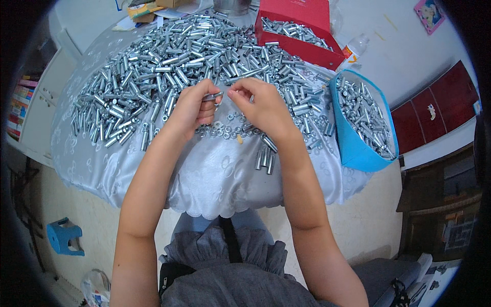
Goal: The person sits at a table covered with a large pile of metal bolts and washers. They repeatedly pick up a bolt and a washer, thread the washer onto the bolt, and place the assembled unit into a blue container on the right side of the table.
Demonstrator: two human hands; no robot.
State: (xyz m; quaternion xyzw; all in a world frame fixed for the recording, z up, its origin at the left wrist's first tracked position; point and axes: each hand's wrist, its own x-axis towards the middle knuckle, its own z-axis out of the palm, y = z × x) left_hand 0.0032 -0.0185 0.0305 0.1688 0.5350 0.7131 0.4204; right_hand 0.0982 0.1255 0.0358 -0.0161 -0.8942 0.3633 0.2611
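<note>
Left hand (192, 107) pinching metal sleeve (212, 95), right hand (261, 105) fingertips closed (contents unclear), bolt pile (169, 56)

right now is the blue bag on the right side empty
No, the blue bag is filled with silver metal sleeves like those heaped on the table.

Bare forearms, grey ruffled top (245, 266), black strap (231, 240)
</note>
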